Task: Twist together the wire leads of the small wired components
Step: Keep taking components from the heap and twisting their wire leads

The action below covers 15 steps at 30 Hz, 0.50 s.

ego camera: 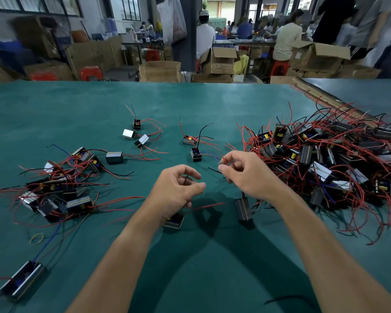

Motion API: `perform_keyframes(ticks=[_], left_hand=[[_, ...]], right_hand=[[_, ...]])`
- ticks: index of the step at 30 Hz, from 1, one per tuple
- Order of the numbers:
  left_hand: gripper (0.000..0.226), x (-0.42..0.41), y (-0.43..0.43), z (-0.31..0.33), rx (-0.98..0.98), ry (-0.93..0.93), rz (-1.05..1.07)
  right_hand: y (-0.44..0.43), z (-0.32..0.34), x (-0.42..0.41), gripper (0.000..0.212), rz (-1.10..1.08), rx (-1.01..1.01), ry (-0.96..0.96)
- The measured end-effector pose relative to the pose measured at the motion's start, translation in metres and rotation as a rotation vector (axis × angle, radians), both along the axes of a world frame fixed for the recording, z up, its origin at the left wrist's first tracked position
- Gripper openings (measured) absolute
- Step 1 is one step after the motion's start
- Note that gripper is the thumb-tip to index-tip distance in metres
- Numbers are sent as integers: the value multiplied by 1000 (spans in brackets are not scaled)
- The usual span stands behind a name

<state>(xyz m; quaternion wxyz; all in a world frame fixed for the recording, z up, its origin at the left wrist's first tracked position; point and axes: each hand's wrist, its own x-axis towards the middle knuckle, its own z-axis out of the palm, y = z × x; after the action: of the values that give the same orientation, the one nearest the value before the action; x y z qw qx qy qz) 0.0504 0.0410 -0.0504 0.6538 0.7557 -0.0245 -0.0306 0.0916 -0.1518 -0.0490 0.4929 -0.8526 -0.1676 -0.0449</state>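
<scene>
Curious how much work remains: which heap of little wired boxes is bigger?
The heap beyond the right hand, a dense tangle of boxes and red wires; the cluster left of the left hand holds far fewer.

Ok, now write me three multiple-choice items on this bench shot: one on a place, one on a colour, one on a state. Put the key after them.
1. Where does the biggest heap of components lie on the green mat?
A. at the person's right
B. at the person's left
C. between the forearms

2. What colour is the rubber band on the mat?
A. blue
B. yellow
C. white

3. What is the right hand doing?
A. lying flat on the mat
B. gripping scissors
C. pinching thin wire leads

Key: 1 A, the tangled heap fills the mat's right side. 2 B, the loop lying at the mat's left is yellow. 3 C, its fingertips close on wire above the mat.
</scene>
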Motion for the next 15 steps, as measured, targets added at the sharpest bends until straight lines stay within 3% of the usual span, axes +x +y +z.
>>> perform_keyframes(ticks=[6,8,12,15], left_hand=[[10,0,-4,3,-53,-57,-18],[20,0,-4,4,-59,-88,-30],[27,-1,-1,5,-40,-110,-47],[27,-2,-1,6,-46,-112,-49]], right_hand=[[4,1,-5,12,109,22,60],[5,3,-7,13,146,-3,38],[8,2,-8,21,125,4,4],[13,1,-8,13,96,87,38]])
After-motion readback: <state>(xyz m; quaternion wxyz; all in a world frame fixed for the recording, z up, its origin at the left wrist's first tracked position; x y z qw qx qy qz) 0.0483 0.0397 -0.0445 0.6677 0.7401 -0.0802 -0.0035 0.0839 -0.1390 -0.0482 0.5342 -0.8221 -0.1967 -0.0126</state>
